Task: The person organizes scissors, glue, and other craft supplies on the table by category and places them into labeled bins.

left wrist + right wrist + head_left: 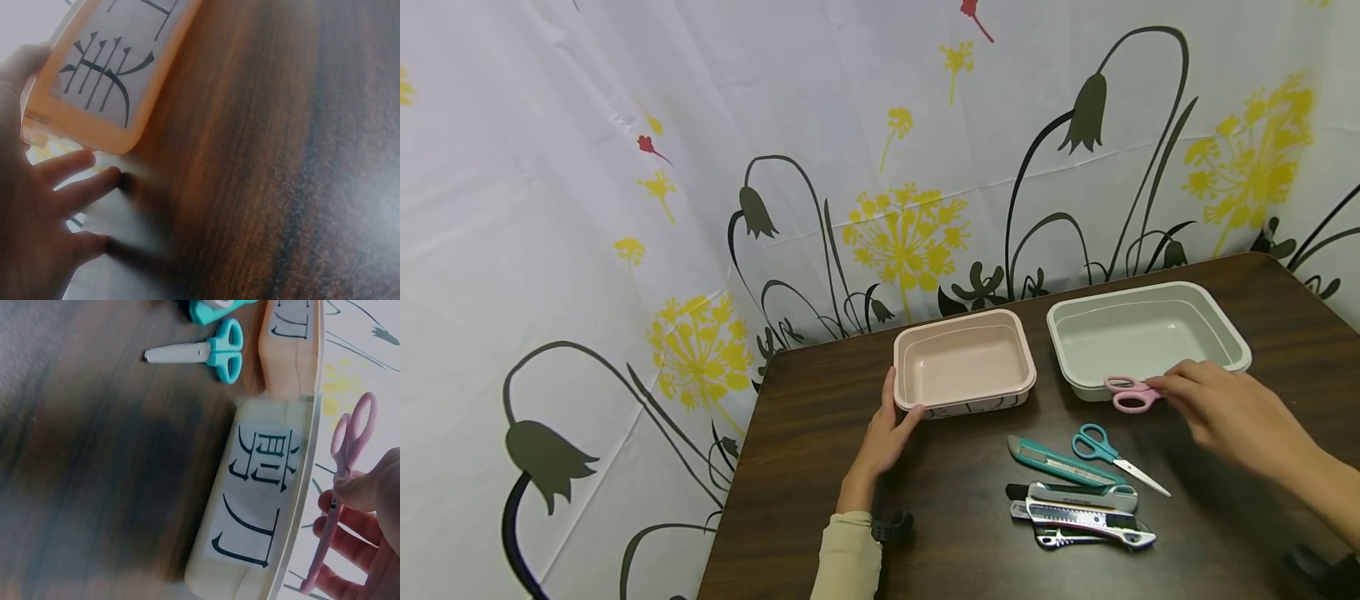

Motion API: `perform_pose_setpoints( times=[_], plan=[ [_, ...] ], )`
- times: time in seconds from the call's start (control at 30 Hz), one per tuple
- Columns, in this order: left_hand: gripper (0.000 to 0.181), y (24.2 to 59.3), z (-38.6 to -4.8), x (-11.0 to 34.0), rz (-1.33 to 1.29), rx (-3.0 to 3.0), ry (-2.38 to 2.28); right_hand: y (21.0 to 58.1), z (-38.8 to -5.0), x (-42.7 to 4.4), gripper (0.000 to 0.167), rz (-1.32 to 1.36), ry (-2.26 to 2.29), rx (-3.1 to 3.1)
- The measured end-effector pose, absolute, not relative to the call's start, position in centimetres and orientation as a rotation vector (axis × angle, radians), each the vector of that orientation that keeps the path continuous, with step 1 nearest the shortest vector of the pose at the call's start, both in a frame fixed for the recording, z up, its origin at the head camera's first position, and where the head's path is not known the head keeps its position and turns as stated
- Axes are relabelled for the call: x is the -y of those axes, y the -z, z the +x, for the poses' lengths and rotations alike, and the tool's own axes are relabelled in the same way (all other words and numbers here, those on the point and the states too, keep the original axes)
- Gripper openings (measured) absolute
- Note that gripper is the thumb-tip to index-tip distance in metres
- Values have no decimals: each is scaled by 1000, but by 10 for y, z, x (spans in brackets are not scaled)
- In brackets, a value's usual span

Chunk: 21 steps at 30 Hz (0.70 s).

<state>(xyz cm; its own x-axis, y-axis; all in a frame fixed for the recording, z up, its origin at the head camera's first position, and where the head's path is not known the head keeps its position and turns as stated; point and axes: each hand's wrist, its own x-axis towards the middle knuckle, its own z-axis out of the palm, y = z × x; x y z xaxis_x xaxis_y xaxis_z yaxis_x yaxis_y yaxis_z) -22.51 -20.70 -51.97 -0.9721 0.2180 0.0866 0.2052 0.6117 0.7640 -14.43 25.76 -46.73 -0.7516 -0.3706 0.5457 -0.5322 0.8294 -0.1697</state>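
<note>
In the head view, the left hand [880, 437] touches the left front corner of the pink box [962, 358], thumb at its front rim. The left wrist view shows this hand [44, 200] with its fingers spread against the labelled box [119, 136]. The right hand [1247, 412] pinches pink scissors [1138, 388], their handles towards the left, over the front rim of the pale green box [1135, 333]. In the right wrist view, thumb and fingers of the right hand [369, 531] hold the scissors [354, 447] beside the labelled pale box [250, 412].
Teal-handled scissors [1097, 452] lie in front of the boxes, beside a teal cutter [1063, 462]. Nearer the front, several more cutters [1075, 512] lie close together. A flowered curtain [820, 125] hangs behind the dark wooden table [797, 417].
</note>
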Motion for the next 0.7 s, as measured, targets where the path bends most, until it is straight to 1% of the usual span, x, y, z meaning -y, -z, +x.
perform_pose_setpoints(
  times=[0.27,0.7],
  plan=[
    [84,522,-226,208,374,-2814,-1321,467,-162,-261,35,671,-427,2518],
    [84,522,-226,208,375,-2808,-1324,474,-178,-267,36,654,-441,2654]
  ],
)
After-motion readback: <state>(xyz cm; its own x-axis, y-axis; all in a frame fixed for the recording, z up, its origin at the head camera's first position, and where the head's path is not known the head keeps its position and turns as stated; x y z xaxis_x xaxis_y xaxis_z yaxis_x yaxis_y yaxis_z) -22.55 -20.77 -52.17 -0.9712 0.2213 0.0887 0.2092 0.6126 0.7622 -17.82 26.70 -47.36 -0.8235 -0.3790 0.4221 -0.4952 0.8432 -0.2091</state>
